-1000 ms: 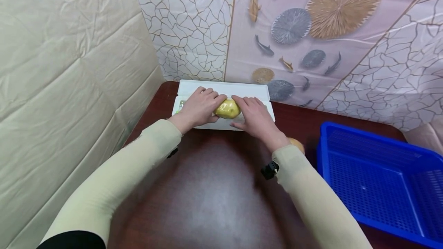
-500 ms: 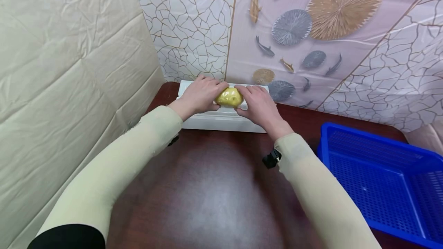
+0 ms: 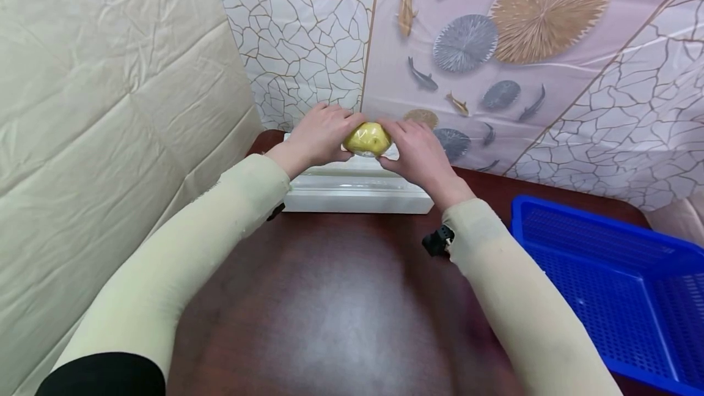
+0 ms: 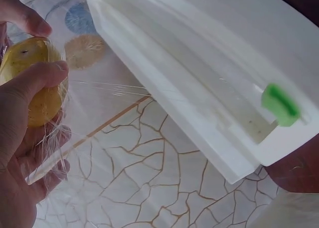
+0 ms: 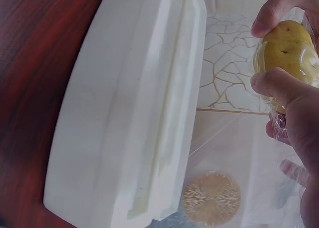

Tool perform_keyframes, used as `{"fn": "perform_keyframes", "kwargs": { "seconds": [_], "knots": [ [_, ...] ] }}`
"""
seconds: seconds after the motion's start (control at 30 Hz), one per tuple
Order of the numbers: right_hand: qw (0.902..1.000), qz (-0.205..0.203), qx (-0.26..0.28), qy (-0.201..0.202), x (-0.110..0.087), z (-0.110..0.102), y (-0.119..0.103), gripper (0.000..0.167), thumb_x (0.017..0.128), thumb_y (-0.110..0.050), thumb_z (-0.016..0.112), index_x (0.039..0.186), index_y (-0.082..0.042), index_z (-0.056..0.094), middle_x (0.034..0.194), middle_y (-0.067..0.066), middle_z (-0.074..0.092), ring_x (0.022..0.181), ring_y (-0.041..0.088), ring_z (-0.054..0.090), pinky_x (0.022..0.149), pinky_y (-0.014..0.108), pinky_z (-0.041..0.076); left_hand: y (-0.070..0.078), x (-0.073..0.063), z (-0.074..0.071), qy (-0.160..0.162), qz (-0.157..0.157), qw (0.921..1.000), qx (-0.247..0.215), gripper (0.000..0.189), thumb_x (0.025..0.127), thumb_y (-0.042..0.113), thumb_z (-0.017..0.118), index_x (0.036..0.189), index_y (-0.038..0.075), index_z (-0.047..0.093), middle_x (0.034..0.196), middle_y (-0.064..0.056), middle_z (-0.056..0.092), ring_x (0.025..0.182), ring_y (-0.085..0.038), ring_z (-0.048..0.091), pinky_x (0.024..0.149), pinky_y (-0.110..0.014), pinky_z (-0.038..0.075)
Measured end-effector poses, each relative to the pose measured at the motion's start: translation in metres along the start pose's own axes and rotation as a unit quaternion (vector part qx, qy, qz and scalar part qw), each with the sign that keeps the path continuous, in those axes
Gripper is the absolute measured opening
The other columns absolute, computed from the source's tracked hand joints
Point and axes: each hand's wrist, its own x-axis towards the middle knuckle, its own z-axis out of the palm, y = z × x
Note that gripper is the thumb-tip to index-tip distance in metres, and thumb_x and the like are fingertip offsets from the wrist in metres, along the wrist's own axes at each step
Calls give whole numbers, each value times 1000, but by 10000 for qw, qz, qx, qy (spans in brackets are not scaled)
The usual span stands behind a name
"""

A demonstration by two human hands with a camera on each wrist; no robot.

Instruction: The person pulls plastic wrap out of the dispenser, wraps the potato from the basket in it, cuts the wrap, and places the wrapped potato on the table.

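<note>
A yellow potato is wrapped in clear cling film and held up above the white cling film dispenser. My left hand grips its left end, thumb on the near side. On the other end my right hand holds it the same way. In the left wrist view, thin stretched folds of film run from the potato towards the dispenser, and a green slider sits at one end of the dispenser. Part of the dispenser's back is hidden by the hands in the head view.
The dispenser stands at the far edge of a dark brown table, close to a patterned cloth backdrop. To the right is a blue plastic basket. A cream cloth hangs along the left side.
Both hands have lifted the potato up and away from the dispenser. The dispenser's front face shows more than before. A round tan object beside the right forearm is now out of sight.
</note>
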Motion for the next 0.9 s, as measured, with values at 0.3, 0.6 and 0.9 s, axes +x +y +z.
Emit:
{"fn": "perform_keyframes", "kwargs": {
  "seconds": [0.3, 0.6, 0.9],
  "knots": [
    [9996, -261, -5, 102, 2, -16, -2, 64, 83, -19, 91, 138, -2, 63, 121, 19, 73, 109, 41, 66, 108, 56, 46, 3, -2, -12, -46, -57, 10000, 47, 60, 87, 32, 88, 138, 13, 62, 121, -10, 71, 116, -31, 65, 98, -49, 49],
    [9991, -426, -68, -17, -6, -31, -12, 65, 84, -20, 91, 139, -3, 62, 123, 19, 73, 114, 40, 66, 106, 59, 47, 18, -17, -23, 175, 20, 9998, 84, 57, 87, 30, 88, 134, 11, 62, 120, -12, 71, 114, -32, 65, 94, -49, 50],
    [9975, -377, -65, -587, -33, -36, -34, 66, 82, -24, 92, 137, -2, 63, 125, 19, 73, 117, 39, 67, 96, 57, 50, 44, -47, -15, 247, 183, 9995, -63, 53, 83, 26, 90, 124, 7, 63, 105, -12, 70, 97, -33, 70, 83, -50, 56]
  ]
}}
